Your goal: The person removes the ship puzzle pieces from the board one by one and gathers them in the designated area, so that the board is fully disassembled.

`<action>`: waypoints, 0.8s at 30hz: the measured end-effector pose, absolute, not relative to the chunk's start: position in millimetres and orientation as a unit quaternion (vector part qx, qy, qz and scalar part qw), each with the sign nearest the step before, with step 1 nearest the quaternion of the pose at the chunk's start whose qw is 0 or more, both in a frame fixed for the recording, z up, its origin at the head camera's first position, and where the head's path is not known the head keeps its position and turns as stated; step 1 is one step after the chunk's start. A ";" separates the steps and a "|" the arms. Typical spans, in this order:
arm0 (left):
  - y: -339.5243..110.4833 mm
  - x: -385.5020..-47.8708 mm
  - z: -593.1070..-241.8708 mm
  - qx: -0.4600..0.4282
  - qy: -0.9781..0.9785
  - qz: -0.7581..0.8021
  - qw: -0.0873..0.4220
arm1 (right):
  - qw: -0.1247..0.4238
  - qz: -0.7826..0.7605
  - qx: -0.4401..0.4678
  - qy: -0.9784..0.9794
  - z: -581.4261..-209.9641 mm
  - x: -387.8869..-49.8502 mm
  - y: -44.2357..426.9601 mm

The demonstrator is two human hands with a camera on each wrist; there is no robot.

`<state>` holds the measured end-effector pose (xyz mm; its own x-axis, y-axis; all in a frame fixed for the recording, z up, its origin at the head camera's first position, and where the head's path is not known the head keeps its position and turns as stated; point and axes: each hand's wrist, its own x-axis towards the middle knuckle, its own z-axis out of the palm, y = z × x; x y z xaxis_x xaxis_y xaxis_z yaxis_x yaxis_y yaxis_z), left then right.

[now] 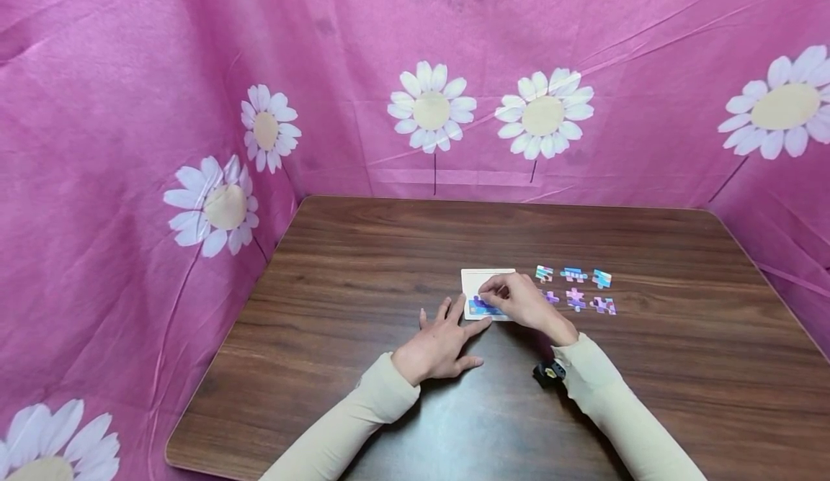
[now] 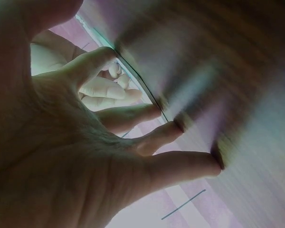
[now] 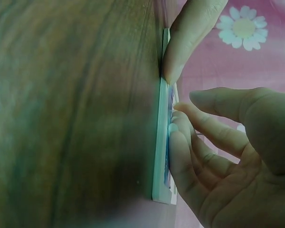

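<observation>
A white puzzle tray [image 1: 473, 279] lies on the wooden table with blue and purple puzzle pieces [image 1: 478, 308] along its near part. My right hand [image 1: 527, 304] bends over the tray, its fingertips touching the pieces. In the right wrist view the thumb [image 3: 218, 100] stands apart from the tray, and no piece shows between it and the fingers. My left hand [image 1: 436, 348] is spread at the tray's near left corner. Its fingertips touch the tray's edge and the tabletop, as the left wrist view also shows. The right hand covers the tray's right part in the head view.
Several loose puzzle pieces [image 1: 575, 299] lie in two rows right of the tray, one partly behind the right hand. A black device [image 1: 549, 373] sits at the right wrist. The brown table [image 1: 363, 250] is backed by a pink flowered cloth [image 1: 350, 128].
</observation>
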<state>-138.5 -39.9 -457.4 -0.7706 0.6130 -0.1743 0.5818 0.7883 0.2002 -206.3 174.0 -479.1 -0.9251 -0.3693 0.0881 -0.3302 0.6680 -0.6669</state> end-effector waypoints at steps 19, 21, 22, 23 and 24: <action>-39.7 -140.1 -458.7 0.314 0.938 0.071 0.129 | 0.026 -0.362 -0.210 0.908 -480.9 -204.5 171.3; -39.6 -140.3 -458.7 0.314 0.938 0.071 0.130 | 0.026 -0.362 -0.209 0.908 -480.7 -203.6 170.9; -39.6 -140.3 -458.7 0.314 0.938 0.071 0.131 | 0.025 -0.363 -0.207 0.908 -480.9 -203.2 170.6; -39.5 -140.4 -458.7 0.314 0.938 0.070 0.131 | 0.025 -0.364 -0.206 0.908 -480.9 -202.8 170.5; -39.4 -140.4 -458.7 0.314 0.938 0.069 0.133 | 0.026 -0.365 -0.204 0.908 -480.9 -202.5 170.2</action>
<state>-140.4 -39.4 -458.7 -0.7682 0.6064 -0.2056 0.5696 0.7938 0.2129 -202.5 170.2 -480.9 -0.9157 -0.3887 0.1019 -0.3511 0.6507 -0.6733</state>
